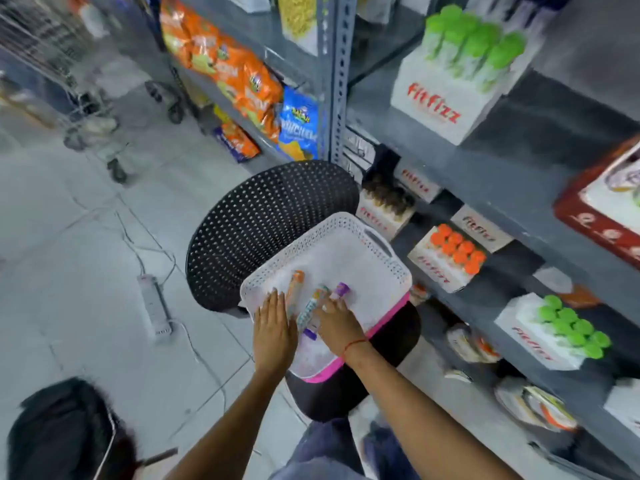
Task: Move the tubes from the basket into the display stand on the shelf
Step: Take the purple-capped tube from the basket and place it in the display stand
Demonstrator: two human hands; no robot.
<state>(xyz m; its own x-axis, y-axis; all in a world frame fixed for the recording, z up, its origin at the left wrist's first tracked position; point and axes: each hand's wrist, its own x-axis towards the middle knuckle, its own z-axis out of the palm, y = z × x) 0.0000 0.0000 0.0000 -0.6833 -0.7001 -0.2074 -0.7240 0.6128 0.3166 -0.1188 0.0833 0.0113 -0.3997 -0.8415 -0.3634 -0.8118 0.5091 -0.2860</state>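
Note:
A white perforated basket point(346, 233) sits on a black chair seat. Inside it lie an orange-capped tube point(295, 287), a patterned tube point(310, 308) and a purple-capped tube point(340, 292). My left hand point(273, 332) lies flat in the basket, its fingers apart, beside the orange-capped tube. My right hand point(337, 322) rests over the lower ends of the patterned and purple-capped tubes; whether it grips one is unclear. On the shelf at upper right stands a white Fitfizz display stand point(440, 98) holding several green-capped tubes point(474, 43).
The black perforated chair back point(263, 223) rises behind the basket. Lower shelves at right hold more Fitfizz stands with orange caps point(457, 251) and green caps point(571, 329). A power strip point(154, 304) and cables lie on the floor at left. Snack bags point(225, 67) fill the far shelf.

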